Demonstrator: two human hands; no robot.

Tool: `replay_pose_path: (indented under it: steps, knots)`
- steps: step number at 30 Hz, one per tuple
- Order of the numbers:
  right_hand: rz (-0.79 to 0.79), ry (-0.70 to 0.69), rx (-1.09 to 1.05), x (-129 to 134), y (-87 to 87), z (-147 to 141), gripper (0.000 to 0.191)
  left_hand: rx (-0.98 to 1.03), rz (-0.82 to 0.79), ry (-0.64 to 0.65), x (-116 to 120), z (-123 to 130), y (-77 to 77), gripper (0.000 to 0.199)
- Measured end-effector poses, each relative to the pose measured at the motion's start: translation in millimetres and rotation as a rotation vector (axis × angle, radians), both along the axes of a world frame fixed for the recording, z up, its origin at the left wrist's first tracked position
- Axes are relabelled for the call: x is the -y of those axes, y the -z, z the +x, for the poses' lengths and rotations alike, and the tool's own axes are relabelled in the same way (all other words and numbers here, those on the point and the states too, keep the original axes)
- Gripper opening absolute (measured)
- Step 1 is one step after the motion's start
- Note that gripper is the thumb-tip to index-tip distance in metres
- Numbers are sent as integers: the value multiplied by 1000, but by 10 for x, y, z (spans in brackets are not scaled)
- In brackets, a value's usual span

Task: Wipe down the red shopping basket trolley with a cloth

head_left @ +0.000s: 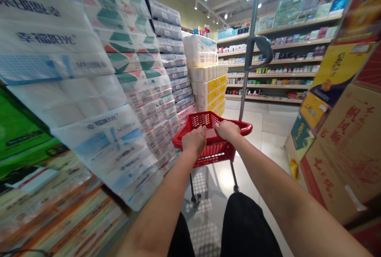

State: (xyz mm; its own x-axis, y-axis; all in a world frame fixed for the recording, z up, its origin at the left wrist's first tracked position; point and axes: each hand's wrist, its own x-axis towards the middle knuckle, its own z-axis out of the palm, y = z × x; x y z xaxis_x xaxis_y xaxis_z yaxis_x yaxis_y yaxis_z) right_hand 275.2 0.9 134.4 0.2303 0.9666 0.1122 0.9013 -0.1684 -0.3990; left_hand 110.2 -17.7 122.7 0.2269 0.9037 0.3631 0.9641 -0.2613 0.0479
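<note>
A red plastic shopping cart (216, 157) stands before me on the tiled floor, its basket walls full of holes. My left hand (195, 140) is wrapped round the left part of its red handle. On the handle's right part, my right hand (228, 130) is closed in the same way. Both arms are stretched forward. Little of the basket's inside shows, and my hands hide part of the handle. A grey pole (245, 86) with a looped grip rises at the cart's right side. The cart's lower legs end in small wheels (195, 198).
Wrapped tissue packs (98, 126) form a tall stack close on the left, with paper rolls (205, 74) farther along. Cardboard boxes (351, 142) are piled on the right. Between them runs a pale floor (272, 142) up to shelves (282, 74) of small goods.
</note>
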Motion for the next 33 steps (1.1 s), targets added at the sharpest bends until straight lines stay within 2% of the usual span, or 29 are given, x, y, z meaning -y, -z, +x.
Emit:
replay_pose_path:
  steps: [2,4,8,10,12,14,16,18,24,26,30,33]
  knots:
    - [8,-4,-2,9,-2,-10,55,-38,-126,-7,-94,7,-98,63]
    - [16,-5,3,18,-2,-18,55,-38,-128,-16,-101,16,-97,64]
    - [2,10,11,26,-7,-20,54,13,166,70,88,45,125,57]
    - [-6,14,13,24,-11,-15,53,10,240,119,154,56,191,54]
    - [-9,9,11,20,-12,-11,53,13,186,89,131,60,148,55]
    - [-12,11,8,17,-8,-15,54,-15,50,35,38,53,20,58]
    - [-14,17,3,17,2,-27,54,-87,-81,42,-59,37,-112,55]
    - [-3,17,-4,21,14,-44,54,-124,-131,57,-91,23,-170,52]
    - [14,11,3,52,15,-52,52,-28,173,54,120,48,43,54]
    - [16,6,12,74,1,-46,51,-26,122,44,121,49,30,54]
    - [8,-12,9,131,-24,-59,50,-44,-140,47,-14,4,-150,54]
    - [1,-34,8,159,-15,-69,50,-25,-183,47,-87,-65,-202,55]
